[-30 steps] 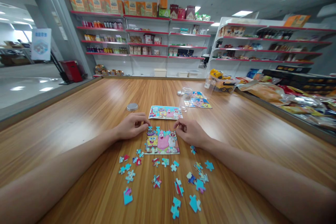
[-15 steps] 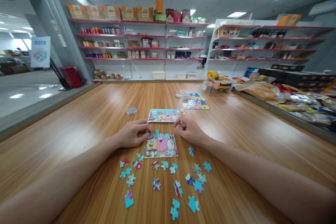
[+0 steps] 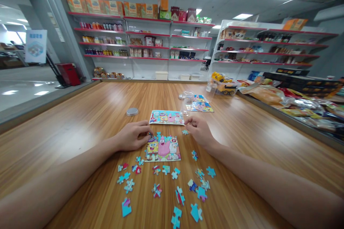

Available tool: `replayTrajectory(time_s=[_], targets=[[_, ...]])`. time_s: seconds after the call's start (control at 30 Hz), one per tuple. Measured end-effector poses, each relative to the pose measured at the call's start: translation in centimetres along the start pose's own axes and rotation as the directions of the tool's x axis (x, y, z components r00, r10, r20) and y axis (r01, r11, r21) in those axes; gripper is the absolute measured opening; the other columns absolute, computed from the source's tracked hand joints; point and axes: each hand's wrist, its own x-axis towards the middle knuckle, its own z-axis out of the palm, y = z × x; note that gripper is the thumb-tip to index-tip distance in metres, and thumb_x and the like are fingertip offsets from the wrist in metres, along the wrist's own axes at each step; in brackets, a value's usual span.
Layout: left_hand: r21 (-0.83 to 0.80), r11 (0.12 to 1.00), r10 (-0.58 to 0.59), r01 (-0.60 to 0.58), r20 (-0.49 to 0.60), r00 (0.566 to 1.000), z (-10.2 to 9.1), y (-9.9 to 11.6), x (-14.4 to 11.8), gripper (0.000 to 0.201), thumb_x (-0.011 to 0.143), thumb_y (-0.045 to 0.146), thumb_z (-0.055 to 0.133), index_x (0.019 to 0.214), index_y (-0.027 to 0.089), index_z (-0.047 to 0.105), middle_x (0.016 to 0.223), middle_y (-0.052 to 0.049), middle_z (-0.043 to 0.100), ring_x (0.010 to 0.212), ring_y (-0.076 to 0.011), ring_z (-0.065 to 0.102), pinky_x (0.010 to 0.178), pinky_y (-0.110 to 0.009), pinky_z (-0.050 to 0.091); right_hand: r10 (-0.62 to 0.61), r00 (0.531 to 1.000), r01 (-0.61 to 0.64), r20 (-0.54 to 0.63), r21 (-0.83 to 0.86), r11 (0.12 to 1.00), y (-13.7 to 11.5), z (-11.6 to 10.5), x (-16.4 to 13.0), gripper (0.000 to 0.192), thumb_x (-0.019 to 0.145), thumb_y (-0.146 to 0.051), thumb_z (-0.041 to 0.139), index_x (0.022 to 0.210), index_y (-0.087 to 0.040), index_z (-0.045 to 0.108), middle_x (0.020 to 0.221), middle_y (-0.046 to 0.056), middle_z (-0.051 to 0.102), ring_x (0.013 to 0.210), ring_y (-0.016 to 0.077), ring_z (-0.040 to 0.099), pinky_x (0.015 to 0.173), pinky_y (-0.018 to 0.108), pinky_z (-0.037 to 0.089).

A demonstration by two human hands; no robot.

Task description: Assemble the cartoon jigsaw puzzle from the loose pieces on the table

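Observation:
A partly assembled cartoon jigsaw puzzle [image 3: 163,148] lies flat in front of me. My left hand [image 3: 134,135] rests at its upper left corner, fingers bent and closed at a purple-marked puzzle piece [image 3: 151,138]; the fingertips partly cover it. Beyond the puzzle is a picture card [image 3: 167,117] with the same characters. Near the card's right end, my right hand [image 3: 200,132] is curled with its fingers together; whatever they hold is hidden. A light-blue piece [image 3: 185,132] lies just left of this hand. Several loose pieces [image 3: 176,173] are spread toward me.
A round metal lid [image 3: 132,111] lies left of the card. Clear plastic jars [image 3: 188,97] and another cartoon puzzle [image 3: 200,106] stand or lie behind it on the right. Farther back are a toy truck [image 3: 225,88], packaged snacks [image 3: 298,107] and stocked shelves [image 3: 149,35].
My right hand has shifted slightly right, and the light-blue piece beside it now shows. My left hand stays at the puzzle's corner. The whole view has shifted a little.

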Motion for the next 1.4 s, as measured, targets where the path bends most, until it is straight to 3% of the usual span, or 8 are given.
replayTrajectory(time_s=[0.13,0.93,1.4], targets=[[-0.004,1.0,-0.002,0.002,0.008,1.0,-0.01,0.2,-0.07,0.018,0.089,0.021,0.049,0.097,0.019,0.065,0.091,-0.004,0.058,0.08,-0.0155,0.057,0.072,-0.025,0.044,0.066,0.993,-0.065,-0.099,0.022,0.998,0.19,-0.14,0.12,0.012,0.069,-0.028,0.053,0.073,-0.017,0.057,0.051,-0.003,0.049,0.046,0.0114,0.041,0.046,0.024,0.027],[-0.023,1.0,-0.016,0.016,-0.001,1.0,0.24,0.07,-0.02,0.017,0.089,0.021,0.049,0.096,0.02,0.065,0.091,-0.003,0.058,0.082,-0.0153,0.056,0.074,-0.025,0.044,0.045,0.999,-0.045,-0.009,0.043,0.998,-0.26,0.19,0.14,0.014,0.068,-0.027,0.053,0.075,-0.017,0.058,0.053,-0.004,0.049,0.046,0.0107,0.04,0.046,0.024,0.025],[-0.013,0.999,-0.042,0.042,0.005,0.999,0.16,0.33,-0.11,0.018,0.089,0.022,0.049,0.097,0.02,0.065,0.092,-0.004,0.058,0.081,-0.0156,0.057,0.074,-0.026,0.045,0.039,0.999,-0.038,-0.031,0.041,0.998,0.22,0.25,0.08,0.012,0.069,-0.027,0.053,0.075,-0.017,0.057,0.052,-0.004,0.047,0.047,0.011,0.039,0.046,0.025,0.025]])
